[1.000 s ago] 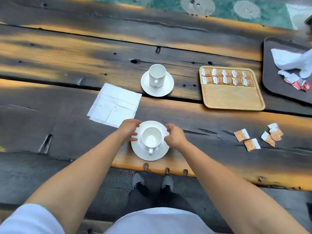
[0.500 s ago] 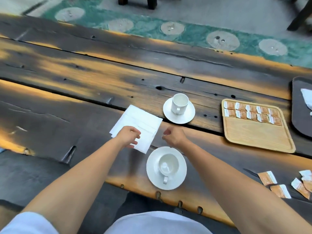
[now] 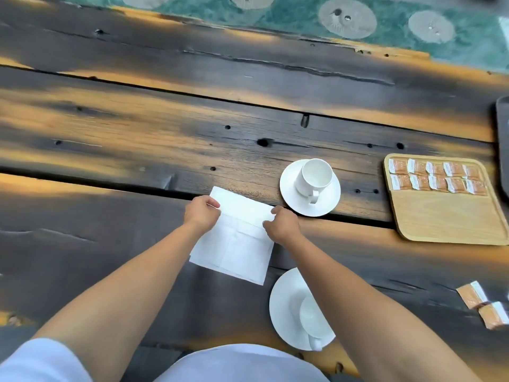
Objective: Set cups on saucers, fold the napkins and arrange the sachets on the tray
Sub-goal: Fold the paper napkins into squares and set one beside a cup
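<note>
A white paper napkin (image 3: 237,244) lies flat on the dark wooden table. My left hand (image 3: 202,212) pinches its far left edge and my right hand (image 3: 281,224) pinches its far right edge. A white cup (image 3: 314,176) stands on a saucer (image 3: 327,201) to the right, beyond the napkin. A second cup (image 3: 314,321) sits on its saucer (image 3: 283,304) near the table's front edge, partly hidden by my right forearm. A wooden tray (image 3: 446,216) at the right holds two rows of orange sachets (image 3: 435,176).
Loose orange sachets (image 3: 484,307) lie on the table at the lower right. A dark tray's edge (image 3: 502,139) shows at the far right. A green patterned rug (image 3: 358,17) lies beyond the table's far edge.
Both hands left the near cup and saucer, moved to the napkin and took hold of its far edge. The camera view shifted left and nearer.
</note>
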